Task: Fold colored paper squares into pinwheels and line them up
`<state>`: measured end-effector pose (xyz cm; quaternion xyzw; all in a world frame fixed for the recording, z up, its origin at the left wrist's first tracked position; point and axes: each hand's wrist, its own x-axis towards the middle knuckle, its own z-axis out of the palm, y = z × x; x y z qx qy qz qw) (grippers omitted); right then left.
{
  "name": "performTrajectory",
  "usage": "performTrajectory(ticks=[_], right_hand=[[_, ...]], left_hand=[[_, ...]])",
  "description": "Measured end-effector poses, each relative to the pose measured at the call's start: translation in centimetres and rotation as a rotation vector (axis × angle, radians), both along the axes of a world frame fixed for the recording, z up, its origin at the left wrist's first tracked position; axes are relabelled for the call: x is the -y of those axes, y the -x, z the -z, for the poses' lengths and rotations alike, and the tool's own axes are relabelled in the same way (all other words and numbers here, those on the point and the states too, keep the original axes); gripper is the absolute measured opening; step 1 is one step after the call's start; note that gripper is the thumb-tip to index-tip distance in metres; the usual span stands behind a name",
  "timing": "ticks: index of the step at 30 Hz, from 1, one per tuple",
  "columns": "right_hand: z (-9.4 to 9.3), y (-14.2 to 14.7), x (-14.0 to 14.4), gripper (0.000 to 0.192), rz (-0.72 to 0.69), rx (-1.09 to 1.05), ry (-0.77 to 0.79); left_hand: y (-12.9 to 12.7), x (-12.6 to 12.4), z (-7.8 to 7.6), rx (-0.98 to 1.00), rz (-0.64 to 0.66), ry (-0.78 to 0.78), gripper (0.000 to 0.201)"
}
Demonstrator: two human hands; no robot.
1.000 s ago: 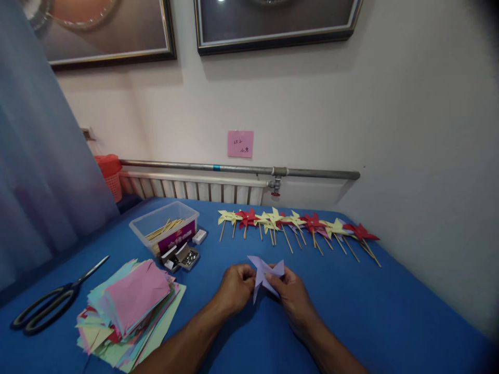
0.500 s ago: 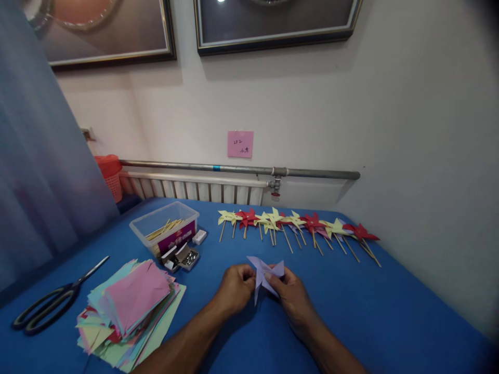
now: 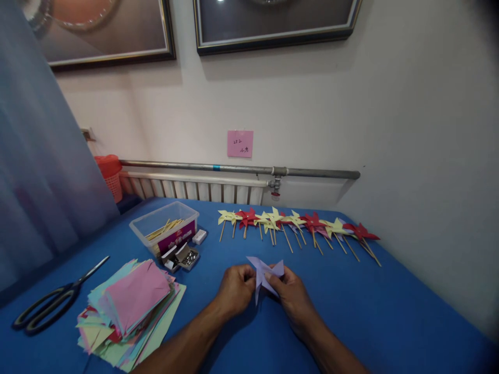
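Observation:
A purple paper pinwheel (image 3: 263, 272) is held between my two hands above the blue table. My right hand (image 3: 290, 291) pinches it, the thumb pressed near its centre and the fingers behind the paper. At its left side, my left hand (image 3: 238, 285) is closed with thumb and fingertips together against the paper's edge. Whether the left fingertips grip anything besides the paper is hidden. No stick shows on this pinwheel. Beyond my hands lies a row of red and yellow pinwheels on sticks (image 3: 312, 222).
Left of my arms lies a pile of coloured paper (image 3: 136, 298), with black-handled scissors (image 3: 58, 301) beside it. Behind are a clear plastic box (image 3: 166, 223) of wooden sticks, an open small box of metal pins (image 3: 189, 258) and a little white box (image 3: 199, 237). A wall stands at the right.
Almost nothing differs. Both hands keep the same hold on the purple pinwheel, and the objects on the table stay where they were.

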<state>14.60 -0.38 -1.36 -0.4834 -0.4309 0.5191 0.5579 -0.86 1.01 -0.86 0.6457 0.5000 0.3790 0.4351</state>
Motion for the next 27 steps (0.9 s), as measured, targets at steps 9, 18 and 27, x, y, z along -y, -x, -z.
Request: performTrajectory(ticks=[9,18,27], right_hand=[[-0.14,-0.01,0.15,0.034,0.014,0.061,-0.015],[-0.16,0.13,0.12,0.029,0.025,0.098,-0.031],[-0.42,0.18,0.12,0.030,0.037,0.157,-0.034]], left_hand=[[-0.13,0.16,-0.10,0.002,0.005,-0.014,0.015],[-0.31,0.27,-0.27,-0.028,-0.004,-0.031,0.017],[-0.28,0.38,-0.53,-0.044,0.001,-0.053,0.019]])
